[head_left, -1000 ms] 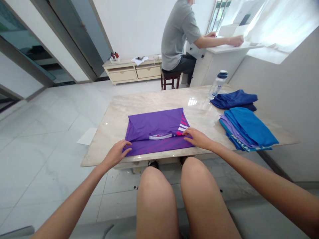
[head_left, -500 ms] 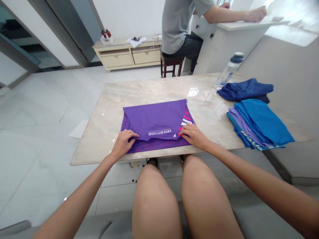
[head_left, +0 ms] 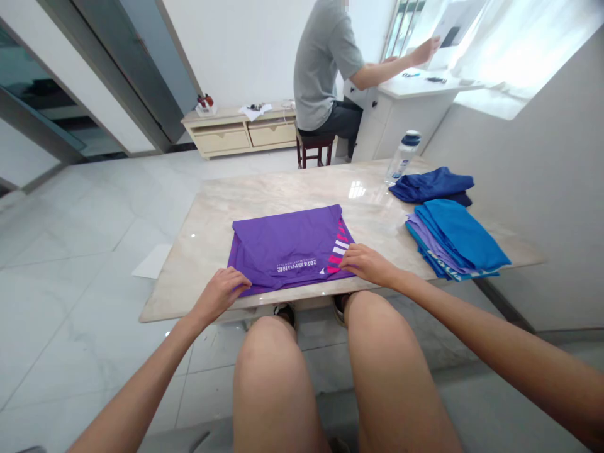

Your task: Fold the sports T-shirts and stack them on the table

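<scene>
A purple sports shirt [head_left: 287,248], folded into a flat rectangle, lies on the marble table [head_left: 302,185]. Pink and white stripes run along its right side, and upside-down white print sits near its front edge. My left hand [head_left: 219,294] rests at the shirt's front left corner, fingers on the edge. My right hand [head_left: 368,264] lies flat on the front right corner, beside the stripes. Neither hand visibly grips the cloth.
To the right stand a folded stack of blue and lilac clothes [head_left: 453,239], a crumpled dark blue garment [head_left: 431,185] and a plastic water bottle [head_left: 403,157]. Beyond the table, a seated person [head_left: 325,69] works at a white desk [head_left: 406,107].
The shirt's top layer now lies smoother and further forward, with its print nearer the middle. My left hand has slid back to the front edge. The view has shifted slightly.
</scene>
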A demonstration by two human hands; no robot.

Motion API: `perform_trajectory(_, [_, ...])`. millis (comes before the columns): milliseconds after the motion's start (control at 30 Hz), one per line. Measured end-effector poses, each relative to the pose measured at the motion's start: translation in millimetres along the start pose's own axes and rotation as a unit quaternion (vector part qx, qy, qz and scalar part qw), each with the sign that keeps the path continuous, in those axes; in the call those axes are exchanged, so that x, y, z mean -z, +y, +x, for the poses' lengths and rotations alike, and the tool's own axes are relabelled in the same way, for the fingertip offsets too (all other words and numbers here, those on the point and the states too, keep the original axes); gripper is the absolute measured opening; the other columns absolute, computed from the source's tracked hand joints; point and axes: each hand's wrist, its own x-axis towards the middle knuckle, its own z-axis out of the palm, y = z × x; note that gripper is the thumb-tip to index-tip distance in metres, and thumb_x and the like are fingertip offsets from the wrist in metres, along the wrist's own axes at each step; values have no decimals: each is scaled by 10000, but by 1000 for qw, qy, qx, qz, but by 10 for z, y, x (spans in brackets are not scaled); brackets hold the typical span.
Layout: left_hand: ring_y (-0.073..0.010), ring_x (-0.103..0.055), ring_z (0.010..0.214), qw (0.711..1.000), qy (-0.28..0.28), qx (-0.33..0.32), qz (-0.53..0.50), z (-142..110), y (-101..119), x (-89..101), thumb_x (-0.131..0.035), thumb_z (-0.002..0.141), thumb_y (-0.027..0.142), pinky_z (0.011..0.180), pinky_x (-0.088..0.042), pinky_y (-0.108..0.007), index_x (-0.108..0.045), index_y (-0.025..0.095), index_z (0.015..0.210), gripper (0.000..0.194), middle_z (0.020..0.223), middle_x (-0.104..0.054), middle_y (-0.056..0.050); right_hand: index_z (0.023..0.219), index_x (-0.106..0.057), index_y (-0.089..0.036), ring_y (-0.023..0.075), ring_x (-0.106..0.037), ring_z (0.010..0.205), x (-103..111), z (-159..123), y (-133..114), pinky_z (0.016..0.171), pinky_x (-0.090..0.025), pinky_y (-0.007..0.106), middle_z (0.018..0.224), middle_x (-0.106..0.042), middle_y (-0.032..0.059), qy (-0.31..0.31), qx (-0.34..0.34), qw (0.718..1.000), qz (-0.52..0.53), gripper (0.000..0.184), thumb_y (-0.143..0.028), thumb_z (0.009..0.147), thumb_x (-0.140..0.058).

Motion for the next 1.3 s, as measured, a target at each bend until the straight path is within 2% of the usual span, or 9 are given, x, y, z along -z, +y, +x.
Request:
perform_trajectory(133, [-227,-727,967,1000,-5,-18,15,220,375,328,-667,1014,261,897,-509,-358,-794,258,956,140,1004,-830,-36,998,-856,-238,256,-693,974,536,158,69,936,-525,368,958,-809,82,64,-48,995,-52,180,-242,1028,-679])
perform_trajectory(267, [-237,-747,1042,998,-40,30,41,727,1111,470,-657,986,203,937,-546,-333,-822,247,1011,173,1072,-831,-57,954,-861,-220,230,-709,897,979,599,59,877,-533,328,936,-822,56,146,-175,972,-51,125,-216,956,-735])
perform_trajectory(400, [-271,-757,1147,987,-131,80,49,1275,1864,202,-611,969,174,982,-565,-336,-842,253,1045,256,1146,-830,-93,988,-859,-183,197,-728,860,1003,913,-79,841,-530,275,942,-837,53,213,-288,933,15,153,-185,937,-714])
perform_trajectory(533, [-307,-769,1172,976,-173,125,35,1720,2288,-265,-626,978,240,991,-582,-366,-837,237,1067,229,1178,-825,-144,983,-853,-201,199,-752,904,758,774,-93,828,-522,252,956,-841,45,185,-359,914,37,156,-209,930,-706])
perform_trajectory(600, [-335,-767,1187,974,-175,139,33,1905,2385,-468,-649,992,336,982,-592,-384,-811,206,1152,262,1219,-812,-180,987,-856,-201,207,-764,938,686,612,-23,841,-523,249,978,-844,56,164,-400,901,40,168,-223,937,-697])
perform_trajectory(833, [-390,-700,1326,951,-158,266,2,2342,2503,-873,-736,906,682,1044,-582,-396,-608,103,1478,823,1428,-703,-280,1088,-857,-200,244,-779,1059,698,177,292,873,-534,258,1092,-846,99,125,-521,844,24,255,-242,984,-628])
perform_trajectory(933, [-379,-705,1319,949,-179,258,34,2383,2502,-949,-744,916,633,1062,-578,-405,-645,119,1441,742,1419,-711,-269,1094,-857,-201,278,-781,1093,637,69,381,896,-544,289,1114,-842,128,98,-537,838,14,270,-245,988,-612])
perform_trajectory(1133, [-337,-727,1300,950,-219,220,48,2322,2600,-1040,-492,1067,311,1055,-580,-399,-758,114,1301,405,1348,-758,-247,1125,-850,-186,313,-776,1137,499,17,478,937,-553,319,1156,-831,164,54,-551,833,14,293,-252,985,-602])
perform_trajectory(1300, [-376,-738,1271,951,-255,173,38,2220,2684,-951,-545,1034,573,1045,-590,-432,-789,161,1271,534,1329,-776,-231,1218,-823,-181,304,-763,1184,423,11,513,978,-553,319,1221,-819,159,43,-559,828,24,315,-250,986,-621])
